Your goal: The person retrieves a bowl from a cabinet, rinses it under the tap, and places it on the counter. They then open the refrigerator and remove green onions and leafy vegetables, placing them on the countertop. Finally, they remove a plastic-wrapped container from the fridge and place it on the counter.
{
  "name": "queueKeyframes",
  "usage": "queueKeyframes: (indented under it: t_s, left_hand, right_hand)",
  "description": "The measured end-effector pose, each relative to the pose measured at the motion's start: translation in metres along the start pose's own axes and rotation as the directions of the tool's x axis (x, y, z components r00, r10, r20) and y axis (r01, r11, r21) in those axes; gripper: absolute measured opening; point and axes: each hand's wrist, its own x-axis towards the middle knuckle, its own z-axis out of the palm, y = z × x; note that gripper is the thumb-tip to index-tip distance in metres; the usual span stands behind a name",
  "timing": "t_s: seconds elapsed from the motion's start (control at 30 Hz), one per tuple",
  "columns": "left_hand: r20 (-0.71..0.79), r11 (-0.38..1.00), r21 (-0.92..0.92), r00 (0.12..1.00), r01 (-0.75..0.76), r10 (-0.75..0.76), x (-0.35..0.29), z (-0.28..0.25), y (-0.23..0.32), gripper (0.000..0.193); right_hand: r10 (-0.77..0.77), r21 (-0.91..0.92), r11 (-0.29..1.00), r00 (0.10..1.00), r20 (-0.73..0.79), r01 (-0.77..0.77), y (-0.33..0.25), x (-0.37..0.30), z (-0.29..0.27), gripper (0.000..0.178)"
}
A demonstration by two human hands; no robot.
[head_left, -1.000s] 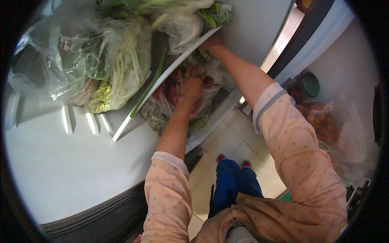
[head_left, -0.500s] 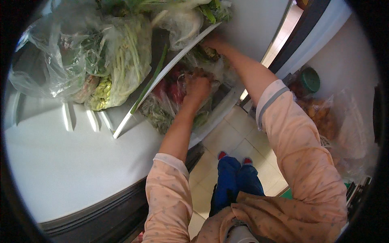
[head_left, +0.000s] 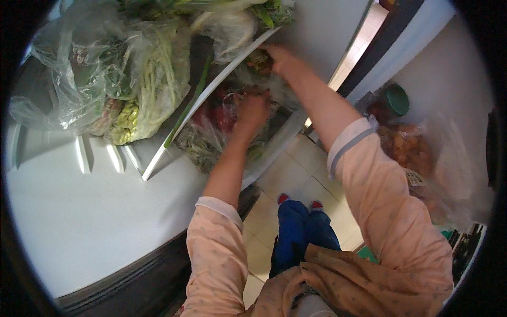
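Note:
Inside a pulled-out fridge drawer [head_left: 266, 171], my left hand [head_left: 252, 112] is closed on a clear plastic bag [head_left: 217, 116] with red contents, perhaps vegetables. Bagged leafy greens [head_left: 196, 148] lie under and beside it. At the drawer's far end my right hand [head_left: 281, 59] is curled over a clear bag of greenish-brown vegetables [head_left: 259, 62] and seems to grip it. Its fingertips are partly hidden. The white front edge of a shelf [head_left: 211, 91] slants across the drawer's left side, with a long green stalk [head_left: 194, 108] along it.
Several bags of vegetables, one with long pale-green stalks [head_left: 161, 87], crowd the shelf at the upper left. On the right, the door holds a green-lidded jar [head_left: 397, 100] and a clear bag of orange-brown items [head_left: 404, 148]. The tiled floor [head_left: 288, 164] shows below.
The whole view has shifted slightly. Both hands stay in the drawer. My right hand has drawn a little nearer, and its fingers show more clearly over the bagged vegetables.

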Motion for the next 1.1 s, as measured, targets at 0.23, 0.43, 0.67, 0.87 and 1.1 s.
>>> queueKeyframes:
  t_s: [0.23, 0.43, 0.67, 0.87, 1.1]
  left_hand:
    - [-0.207, 0.985, -0.166, 0.978, -0.055, 0.019, -0.021, -0.008, -0.003, 0.032]
    - [-0.149, 0.372, -0.928, 0.897, 0.018, -0.415, -0.065, -0.007, 0.011, 0.029]
    - [0.356, -0.356, -0.909, 0.850, 0.218, -0.388, -0.113, -0.031, 0.056, 0.032]
    - [0.298, -0.452, -0.882, 0.901, 0.134, -0.315, -0.130, -0.026, 0.083, 0.029]
    - [0.273, -0.478, -0.874, 0.903, 0.088, -0.333, -0.129, -0.019, 0.085, 0.026]
  right_hand:
    - [-0.100, 0.183, 0.979, 0.994, 0.050, 0.089, 0.045, -0.091, -0.007, 0.027]
    - [-0.082, 0.228, 0.971, 0.996, 0.031, 0.073, 0.093, -0.189, -0.037, 0.030]
    - [-0.093, 0.095, 0.992, 0.990, 0.108, 0.083, 0.123, -0.255, -0.057, 0.037]
    - [-0.154, -0.043, 0.987, 0.988, 0.015, 0.155, 0.139, -0.290, -0.066, 0.047]
    - [-0.336, -0.418, 0.863, 0.940, -0.055, 0.284, 0.140, -0.297, -0.057, 0.044]
